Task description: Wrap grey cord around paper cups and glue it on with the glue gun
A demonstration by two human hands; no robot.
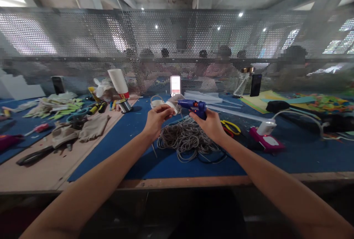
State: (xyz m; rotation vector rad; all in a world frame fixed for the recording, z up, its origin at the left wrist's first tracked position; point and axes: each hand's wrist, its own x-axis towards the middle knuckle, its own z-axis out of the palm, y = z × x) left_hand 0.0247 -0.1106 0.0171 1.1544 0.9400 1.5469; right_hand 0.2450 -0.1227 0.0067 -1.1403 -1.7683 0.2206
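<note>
Head view: both hands up over the counter [30,180], mid-frame, each with a grip on something. Left hand [156,121] has a narrow grip, thumb and fingers pinching the rim side of a white cup-shaped piece [172,107], tipped over; greyish material at its far side, detail too blurred to read. Right hand [210,124] has a closed grip around the handle of a blue glue gun [193,105], nozzle pointed left at the white cup-shaped piece; whether the tip touches it, can't tell. Trigger finger hard to make out. Both held pieces sit above a tangled pile of grey cord [188,139] on the blue mat [132,161]. Just behind the left hand, a small white basket [157,102] with a thin arched handle. Yellow-handled pliers [232,128] right of the cord, near the right forearm. Farther right, a magenta power strip [267,142] with a white plug [266,126] in it, small red light lit. Left side: stacked paper cups [117,80], leaning, above a metal can [125,106]; work gloves [94,126] nearer the front. Perforated metal screen [177,32] runs across the back, blurred people beyond.
</note>
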